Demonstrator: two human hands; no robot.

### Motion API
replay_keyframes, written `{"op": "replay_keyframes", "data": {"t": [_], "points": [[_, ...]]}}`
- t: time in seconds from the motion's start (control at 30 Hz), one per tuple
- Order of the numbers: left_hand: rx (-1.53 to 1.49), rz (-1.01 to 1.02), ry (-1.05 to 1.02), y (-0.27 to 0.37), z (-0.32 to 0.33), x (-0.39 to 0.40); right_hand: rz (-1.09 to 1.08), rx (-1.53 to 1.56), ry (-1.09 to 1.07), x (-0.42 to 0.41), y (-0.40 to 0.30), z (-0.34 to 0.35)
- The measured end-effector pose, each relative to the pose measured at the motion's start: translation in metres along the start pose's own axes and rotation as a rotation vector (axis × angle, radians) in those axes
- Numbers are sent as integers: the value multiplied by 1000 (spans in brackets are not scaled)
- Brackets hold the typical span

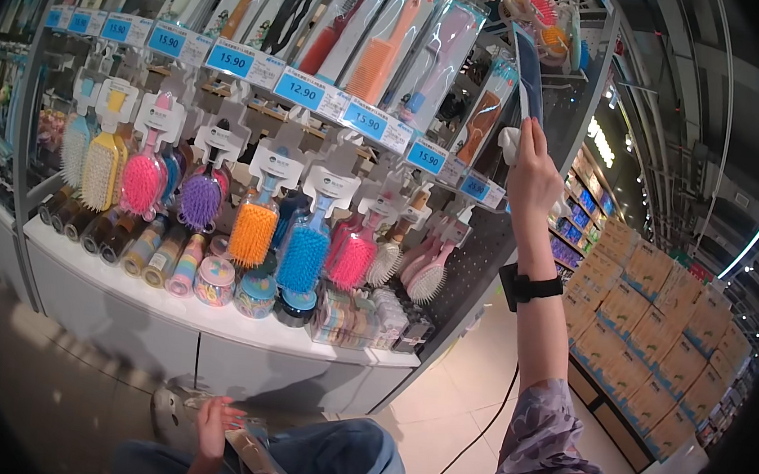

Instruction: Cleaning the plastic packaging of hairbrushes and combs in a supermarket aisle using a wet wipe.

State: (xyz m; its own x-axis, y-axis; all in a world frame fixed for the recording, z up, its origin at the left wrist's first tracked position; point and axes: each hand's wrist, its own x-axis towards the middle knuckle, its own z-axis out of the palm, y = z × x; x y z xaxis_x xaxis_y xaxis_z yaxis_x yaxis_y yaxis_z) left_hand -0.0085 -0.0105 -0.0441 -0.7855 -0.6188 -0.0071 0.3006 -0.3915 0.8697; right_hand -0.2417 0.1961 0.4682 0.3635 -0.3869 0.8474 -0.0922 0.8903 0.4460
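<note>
My right hand [534, 173] is raised at the right end of the display rack, its fingers closed on the lower end of a flat, dark packaged item [528, 74]. A crumpled white tissue or cloth [509, 145] shows beside its fingers. Low before me, my left hand [218, 422] is beside a clear-packaged item [262, 460] lying over my lap; whether the fingers grip it is unclear. Above, packaged combs such as an orange comb [385, 55] stand on the upper shelf. Paddle brushes, among them an orange one [253, 233] and a blue one [304, 251], hang below.
The white bottom shelf [163, 309] bears jars of hair ties [215, 280] and tubes. Price tags line the upper shelf edge [307, 92]. Stacked cardboard cartons [642, 328] stand at the right. A black cable [470, 441] runs over the tiled floor near my knee [361, 445].
</note>
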Motion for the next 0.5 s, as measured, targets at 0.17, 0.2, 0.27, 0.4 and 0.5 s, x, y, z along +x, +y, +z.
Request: {"op": "replay_keyframes", "data": {"t": [0.17,0.2,0.27,0.4,0.5], "points": [[20,-22,11,5,2,-3,-22,27,48,-5,-5,-1],[23,-22,8,5,2,-2,-31,24,36,-5,-5,0],[14,-15,8,2,1,-1,-39,22,23,-4,-6,1],[15,-15,6,1,0,1,-38,21,-31,-2,-8,16],[22,-19,11,1,-1,-1,-57,55,-124,4,-15,29]]}}
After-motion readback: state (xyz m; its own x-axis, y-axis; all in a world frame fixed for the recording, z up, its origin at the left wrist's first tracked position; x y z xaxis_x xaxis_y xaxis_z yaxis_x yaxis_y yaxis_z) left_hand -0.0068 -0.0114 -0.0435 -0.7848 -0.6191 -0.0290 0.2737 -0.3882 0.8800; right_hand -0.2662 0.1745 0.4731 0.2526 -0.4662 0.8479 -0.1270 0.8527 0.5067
